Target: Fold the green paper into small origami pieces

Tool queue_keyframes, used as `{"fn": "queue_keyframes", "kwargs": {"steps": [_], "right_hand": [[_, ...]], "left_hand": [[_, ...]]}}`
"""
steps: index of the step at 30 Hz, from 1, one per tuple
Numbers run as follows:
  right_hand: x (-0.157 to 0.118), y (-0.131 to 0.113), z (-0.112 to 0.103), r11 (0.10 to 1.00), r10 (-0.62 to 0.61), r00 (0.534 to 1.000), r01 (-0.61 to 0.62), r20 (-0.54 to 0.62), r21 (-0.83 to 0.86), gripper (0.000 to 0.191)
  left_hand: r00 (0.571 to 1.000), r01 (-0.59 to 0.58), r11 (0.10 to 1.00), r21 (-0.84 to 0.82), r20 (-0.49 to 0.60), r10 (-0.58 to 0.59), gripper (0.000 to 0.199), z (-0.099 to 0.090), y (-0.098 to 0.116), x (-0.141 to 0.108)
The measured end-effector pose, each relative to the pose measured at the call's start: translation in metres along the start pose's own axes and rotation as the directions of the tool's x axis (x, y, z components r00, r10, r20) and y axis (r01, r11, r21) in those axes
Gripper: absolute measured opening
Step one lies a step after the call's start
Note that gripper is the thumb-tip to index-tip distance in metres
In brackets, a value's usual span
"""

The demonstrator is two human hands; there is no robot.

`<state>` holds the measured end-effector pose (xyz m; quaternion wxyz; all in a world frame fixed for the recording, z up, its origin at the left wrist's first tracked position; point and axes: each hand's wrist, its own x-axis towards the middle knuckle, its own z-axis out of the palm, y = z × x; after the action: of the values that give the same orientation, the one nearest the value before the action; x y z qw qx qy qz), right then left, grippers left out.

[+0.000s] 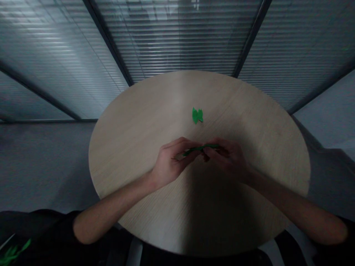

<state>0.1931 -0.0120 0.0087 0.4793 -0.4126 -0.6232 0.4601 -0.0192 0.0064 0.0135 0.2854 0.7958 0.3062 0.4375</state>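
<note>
Above the middle of the round table, my left hand (173, 159) pinches the left end of a thin green stem-like piece (198, 148). My right hand (230, 157) is closed on its right part, with the fingertips of both hands nearly meeting. Small dark reddish bits (205, 158) show beneath the piece, between the fingers; what they are is too dim to tell. Beyond the hands, a bright green leaf-shaped piece (197, 115) with two lobes lies flat on the wood, touched by neither hand.
The round wooden table (133, 122) fills the middle of the view. Behind it stand glass panels with blinds (180, 40) and dark frames. Some bright green strands (16, 253) show at the lower left corner, off the table, by a dark sleeve.
</note>
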Motion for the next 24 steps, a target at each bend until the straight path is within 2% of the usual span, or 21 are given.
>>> {"fn": "queue_keyframes", "kwargs": {"steps": [4, 8, 13, 19, 24], "right_hand": [[-0.002, -0.0019, -0.0002, 1.0, -0.009, 1.0, 0.009, 0.024, 0.027, 0.014], [-0.0031, -0.005, 0.0013, 0.995, 0.014, 0.999, -0.018, 0.041, 0.094, 0.013], [-0.0027, -0.0076, 0.0014, 0.988, 0.032, 0.998, -0.041, 0.059, 0.148, 0.014], [-0.0019, -0.0078, 0.0012, 0.984, 0.053, 0.997, -0.062, 0.056, 0.167, 0.016], [-0.0028, -0.0091, 0.0008, 0.986, 0.05, 0.996, -0.06, 0.069, 0.158, 0.017]], "left_hand": [[0.988, -0.152, 0.988, 0.023, 0.007, 0.152, 0.027, 0.0, -0.0024, -0.003], [0.979, -0.206, 0.978, 0.027, 0.009, 0.205, 0.031, -0.0007, -0.0053, -0.0058], [0.97, -0.244, 0.968, 0.062, 0.031, 0.242, 0.031, -0.0036, -0.0071, -0.0083], [0.975, -0.221, 0.968, 0.118, 0.063, 0.215, 0.028, -0.0056, -0.0049, -0.0086], [0.971, -0.241, 0.964, 0.111, 0.015, 0.24, 0.022, -0.003, -0.0008, -0.0047]]}}
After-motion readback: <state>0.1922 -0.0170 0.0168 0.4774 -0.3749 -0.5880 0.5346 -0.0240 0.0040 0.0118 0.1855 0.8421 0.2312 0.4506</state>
